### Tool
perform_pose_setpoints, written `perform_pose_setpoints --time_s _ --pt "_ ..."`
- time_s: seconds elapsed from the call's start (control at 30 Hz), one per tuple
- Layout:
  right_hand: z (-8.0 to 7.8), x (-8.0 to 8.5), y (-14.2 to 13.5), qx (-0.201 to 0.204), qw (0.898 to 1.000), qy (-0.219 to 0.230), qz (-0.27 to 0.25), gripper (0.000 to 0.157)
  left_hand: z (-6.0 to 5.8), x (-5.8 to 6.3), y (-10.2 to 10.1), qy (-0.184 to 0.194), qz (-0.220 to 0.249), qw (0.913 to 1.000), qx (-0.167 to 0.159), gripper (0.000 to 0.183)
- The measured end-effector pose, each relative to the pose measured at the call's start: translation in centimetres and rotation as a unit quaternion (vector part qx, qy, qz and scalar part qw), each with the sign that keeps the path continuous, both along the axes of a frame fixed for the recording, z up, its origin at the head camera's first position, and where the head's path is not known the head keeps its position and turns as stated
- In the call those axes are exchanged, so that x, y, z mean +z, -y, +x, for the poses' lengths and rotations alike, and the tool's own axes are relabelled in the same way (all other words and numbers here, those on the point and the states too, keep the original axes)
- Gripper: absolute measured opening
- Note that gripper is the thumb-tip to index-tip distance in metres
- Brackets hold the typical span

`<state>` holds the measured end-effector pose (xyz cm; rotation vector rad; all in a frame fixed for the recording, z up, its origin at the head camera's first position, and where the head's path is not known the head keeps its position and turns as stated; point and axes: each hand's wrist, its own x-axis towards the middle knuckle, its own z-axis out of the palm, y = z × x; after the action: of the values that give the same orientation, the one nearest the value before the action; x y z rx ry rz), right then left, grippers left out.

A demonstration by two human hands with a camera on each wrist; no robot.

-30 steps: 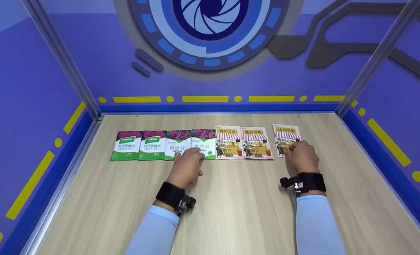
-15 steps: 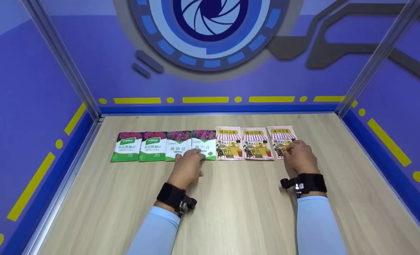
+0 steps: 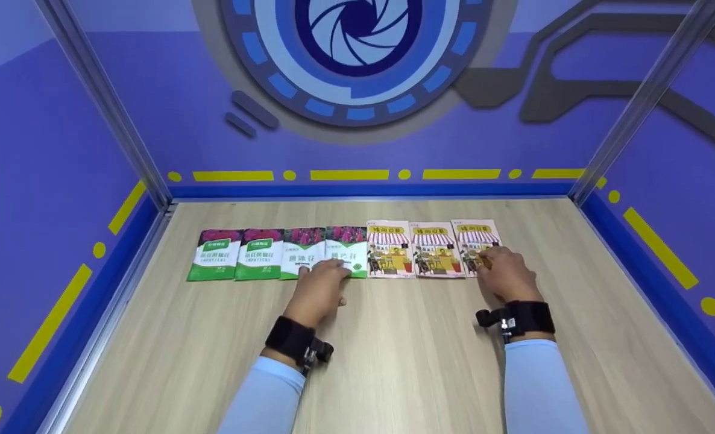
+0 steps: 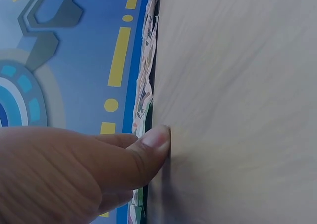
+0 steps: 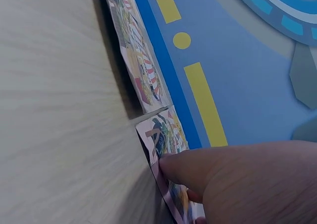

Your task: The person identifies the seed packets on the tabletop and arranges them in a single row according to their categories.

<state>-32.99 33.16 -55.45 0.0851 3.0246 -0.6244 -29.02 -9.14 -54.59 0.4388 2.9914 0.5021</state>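
A row of seed packets lies flat across the table. On its left are two green-and-white packets point(image 3: 213, 256) with magenta flowers and two paler green-and-white packets point(image 3: 303, 244). Three pink packets with a striped shop awning, such as the middle pink packet point(image 3: 436, 250), form the right part. My left hand point(image 3: 318, 292) rests over the lower edges of the paler packets; in the left wrist view its thumb point(image 4: 156, 140) touches the tabletop. With my right hand point(image 3: 507, 274) I hold the rightmost pink packet point(image 3: 475, 235) by its lower right part, thumb point(image 5: 178, 167) at the near edge.
The wooden tabletop point(image 3: 393, 361) stretches in front of the row. Blue-purple printed walls with metal corner posts point(image 3: 113, 114) enclose it at the back and sides. Each wrist carries a black strap point(image 3: 291, 337) with a small camera.
My right hand has slid the rightmost pink packet left, closing the gap to the middle pink packet. The left hand has stayed in place on the paler packets.
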Motion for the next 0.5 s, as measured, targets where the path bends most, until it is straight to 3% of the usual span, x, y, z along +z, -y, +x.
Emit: perform_pose_setpoints --time_s 0.5 --pt "0.27 0.05 0.00 0.008 1.000 0.017 -0.017 0.051 0.27 -0.14 0.16 -0.028 0.008 0.9996 -0.002 0.068"
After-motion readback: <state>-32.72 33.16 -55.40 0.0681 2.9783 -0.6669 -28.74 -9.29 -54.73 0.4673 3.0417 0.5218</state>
